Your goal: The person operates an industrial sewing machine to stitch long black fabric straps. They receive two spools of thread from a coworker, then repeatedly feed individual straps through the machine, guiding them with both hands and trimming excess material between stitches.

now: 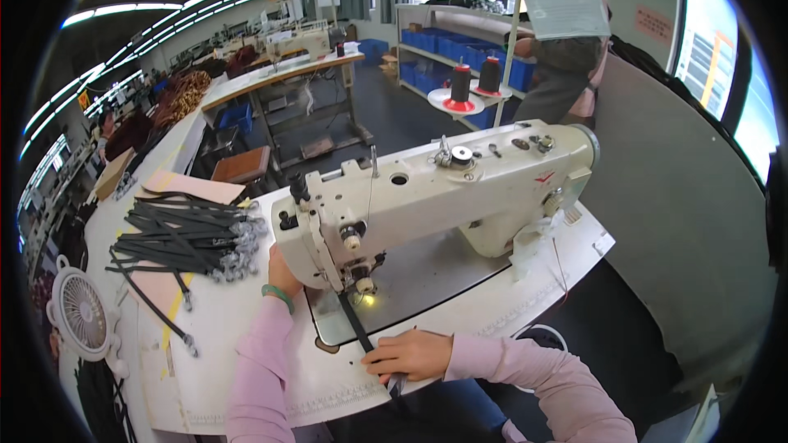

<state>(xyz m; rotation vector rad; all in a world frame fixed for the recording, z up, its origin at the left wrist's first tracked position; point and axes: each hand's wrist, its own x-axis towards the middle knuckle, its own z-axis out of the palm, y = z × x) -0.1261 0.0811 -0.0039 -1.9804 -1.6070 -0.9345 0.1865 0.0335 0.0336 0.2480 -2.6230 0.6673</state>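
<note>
A white industrial sewing machine [443,193] stands on the white worktable [213,369]. A black strap [357,324] runs from under its lit needle area toward me. My right hand [410,354] grips the strap near the table's front edge, with a small silvery piece by the fingers that I cannot make out. My left hand [283,279], a green bangle on its wrist, reaches behind the machine head, its fingers hidden. A pile of dark straps with silvery ends [189,242] lies to the left on pink sheets [197,189].
A white fan [80,316] stands at the left edge. Thread cones [460,90] rise behind the machine. A grey partition [673,246] flanks the right side. A person [554,74] stands behind the machine near shelves with blue bins [431,41]. Another person [105,135] sits far left.
</note>
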